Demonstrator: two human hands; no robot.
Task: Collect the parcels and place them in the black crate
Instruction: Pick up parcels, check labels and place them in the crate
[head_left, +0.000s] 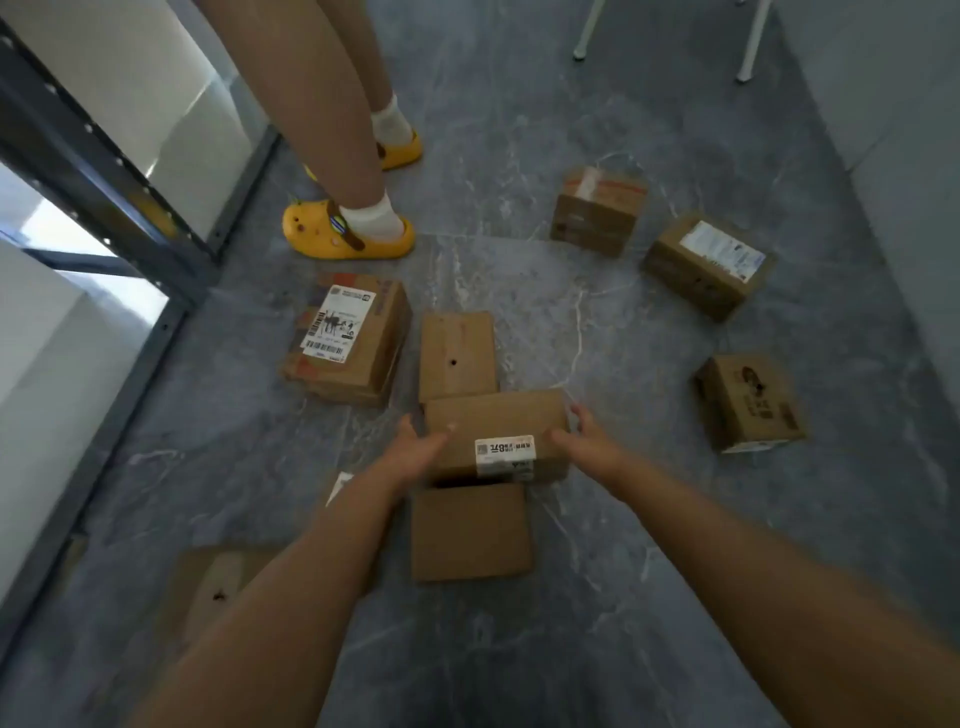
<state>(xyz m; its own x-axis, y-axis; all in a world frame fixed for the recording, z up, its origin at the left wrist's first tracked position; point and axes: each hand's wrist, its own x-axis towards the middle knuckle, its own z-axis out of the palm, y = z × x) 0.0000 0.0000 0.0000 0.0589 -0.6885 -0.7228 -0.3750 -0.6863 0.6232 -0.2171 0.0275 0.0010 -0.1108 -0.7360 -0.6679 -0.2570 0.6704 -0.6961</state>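
We note left hand (415, 449) and right hand (589, 441) holding the labelled parcel (493, 423) by its ends. Fingers (434, 440) appear curled round it, though blurred.

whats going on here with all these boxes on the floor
A person is holding one cardboard parcel with a white label, with the left hand at its left end and the right hand at its right end. Other parcels lie scattered on the grey floor around it. A second person in yellow clogs stands close by. The black crate is not in view.
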